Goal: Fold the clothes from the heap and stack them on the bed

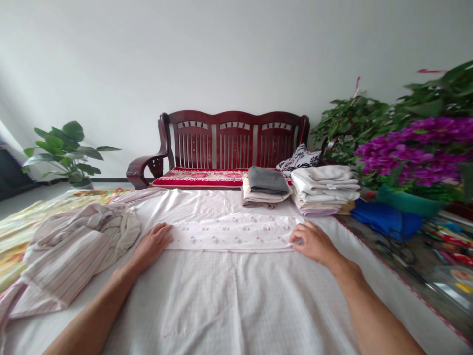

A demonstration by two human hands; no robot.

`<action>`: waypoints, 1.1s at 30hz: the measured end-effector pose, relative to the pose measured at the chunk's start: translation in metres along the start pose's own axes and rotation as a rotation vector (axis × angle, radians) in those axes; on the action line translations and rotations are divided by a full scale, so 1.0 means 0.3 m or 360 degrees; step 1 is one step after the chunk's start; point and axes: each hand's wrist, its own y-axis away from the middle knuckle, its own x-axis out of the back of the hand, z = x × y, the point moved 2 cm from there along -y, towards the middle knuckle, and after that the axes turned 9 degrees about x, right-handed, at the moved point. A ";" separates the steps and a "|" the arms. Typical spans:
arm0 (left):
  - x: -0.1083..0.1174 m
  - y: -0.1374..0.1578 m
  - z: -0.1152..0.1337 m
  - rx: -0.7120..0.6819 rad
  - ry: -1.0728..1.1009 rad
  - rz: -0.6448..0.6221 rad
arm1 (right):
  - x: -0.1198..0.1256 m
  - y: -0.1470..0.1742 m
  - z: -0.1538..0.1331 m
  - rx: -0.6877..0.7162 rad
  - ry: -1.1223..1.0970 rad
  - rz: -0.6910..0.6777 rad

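Reaching forward over a white sheet [214, 296] with both forearms [369, 301], angling them inward from the lower corners and setting the hands well apart. Laying the left hand [153, 240] palm down at the left end of the folded patterned cloth [229, 234], pointing the fingers inward, nearly straight and close together. Touching the cloth there with the fingertips, hiding the thumb; being unable to tell pinching from resting. Bending the right hand [312, 241] inward at the opposite end, curling the fingers over the edge and bringing the thumb close beneath. Showing a slim gap between thumb and forefinger; being unable to tell a firm hold from a light touch. Spreading the cloth as a long, flat strip across the sheet, between both hands. Seeing a crumpled striped garment [81, 251] beside the left forearm and, beyond the strip toward the right, a gray-topped pile [266, 182] just beside a taller white pile [321, 182]. Facing a dark red wooden bench [231, 119].
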 end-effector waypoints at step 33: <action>0.039 0.038 0.116 -0.0184 -0.0203 -0.0280 | -0.198 -0.059 -0.156 0.0349 -0.0003 -0.0055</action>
